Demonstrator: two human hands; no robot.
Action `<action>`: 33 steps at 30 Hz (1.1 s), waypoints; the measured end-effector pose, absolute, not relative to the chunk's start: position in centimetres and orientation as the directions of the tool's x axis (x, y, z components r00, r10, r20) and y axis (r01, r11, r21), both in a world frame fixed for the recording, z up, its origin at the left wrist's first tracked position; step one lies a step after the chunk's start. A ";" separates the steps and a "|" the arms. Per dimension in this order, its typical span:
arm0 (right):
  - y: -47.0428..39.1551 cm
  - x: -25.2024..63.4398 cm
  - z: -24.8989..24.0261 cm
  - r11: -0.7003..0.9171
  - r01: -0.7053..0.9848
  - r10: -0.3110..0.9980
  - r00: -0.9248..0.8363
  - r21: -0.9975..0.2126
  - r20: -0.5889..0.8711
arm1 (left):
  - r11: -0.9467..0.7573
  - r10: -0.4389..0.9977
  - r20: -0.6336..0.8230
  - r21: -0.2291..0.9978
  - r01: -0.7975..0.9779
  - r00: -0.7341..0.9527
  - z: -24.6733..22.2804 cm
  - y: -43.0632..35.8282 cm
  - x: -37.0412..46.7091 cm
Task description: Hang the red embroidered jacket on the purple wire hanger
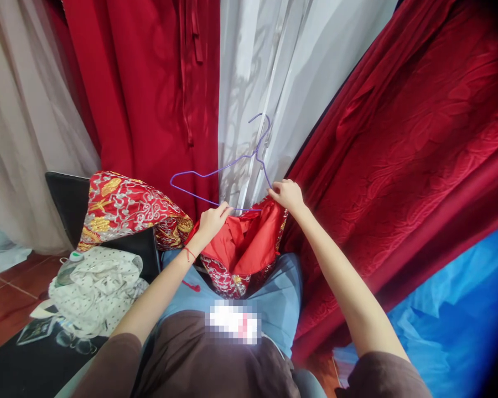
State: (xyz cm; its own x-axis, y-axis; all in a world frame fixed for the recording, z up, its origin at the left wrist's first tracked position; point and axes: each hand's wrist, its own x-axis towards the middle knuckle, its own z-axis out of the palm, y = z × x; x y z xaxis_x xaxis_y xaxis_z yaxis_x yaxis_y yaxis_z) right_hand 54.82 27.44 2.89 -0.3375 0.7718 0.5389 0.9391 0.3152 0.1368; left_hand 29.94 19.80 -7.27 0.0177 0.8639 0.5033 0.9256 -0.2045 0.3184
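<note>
A red garment [249, 243] with gold and silver embroidery lies over my lap, its plain red lining turned up between my hands. One embroidered sleeve [124, 207] stretches out to the left. A thin purple clothes hanger [203, 176] stands up from the garment, hook at the top, with its right shoulder partly inside the cloth. My left hand [214, 221] is closed at the hanger's lower bar, by the garment's edge. With my right hand [288, 196] I pinch the garment where it meets the hanger's right arm. What lies under the fingers is partly hidden.
Red fabric [149, 83] and white fabric [249, 66] hang in front, and a dark red patterned cloth [419, 149] hangs on the right. To the left, a dotted white cloth [103, 282] and glasses [74, 342] lie on a black surface [20, 365]. Blue fabric [452, 309] is at lower right.
</note>
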 end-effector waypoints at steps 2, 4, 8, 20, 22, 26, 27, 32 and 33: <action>27.8 55.8 2.3 0.442 0.896 0.737 -0.387 0.037 0.554 | -0.195 0.855 0.519 0.319 0.927 0.001 -7.3 20.2 30.0; 28.0 56.3 1.7 0.537 0.841 0.732 -0.425 -0.067 0.533 | -0.184 0.835 0.551 0.303 0.935 -0.015 -7.3 20.5 30.1; 27.6 56.2 0.6 0.543 0.831 0.742 -0.409 -0.118 0.531 | -0.242 0.739 0.673 0.273 0.931 -0.005 -7.8 20.1 29.8; 25.9 55.8 0.7 0.366 0.920 0.802 -0.388 0.139 0.455 | 0.046 0.998 0.045 0.119 0.992 -0.051 -10.0 12.3 24.8; 25.8 56.4 0.9 0.341 0.928 0.805 -0.369 0.148 0.465 | -0.025 0.996 0.094 0.209 0.978 0.005 -8.0 12.2 24.6; 25.8 58.3 1.5 0.306 0.936 0.793 -0.352 0.174 0.497 | -0.187 0.947 0.314 0.364 0.912 0.068 -2.6 13.3 22.7; 25.7 58.7 1.6 0.298 0.937 0.788 -0.348 0.180 0.507 | -0.208 0.937 0.343 0.399 0.893 0.065 -1.4 14.0 21.8; 25.5 59.2 1.9 0.297 0.937 0.769 -0.348 0.184 0.536 | -0.200 0.948 0.317 0.534 0.821 0.024 2.0 18.6 17.7; 25.4 59.1 1.8 0.298 0.936 0.765 -0.352 0.187 0.539 | -0.160 0.929 0.367 0.521 0.838 -0.050 2.1 19.5 17.5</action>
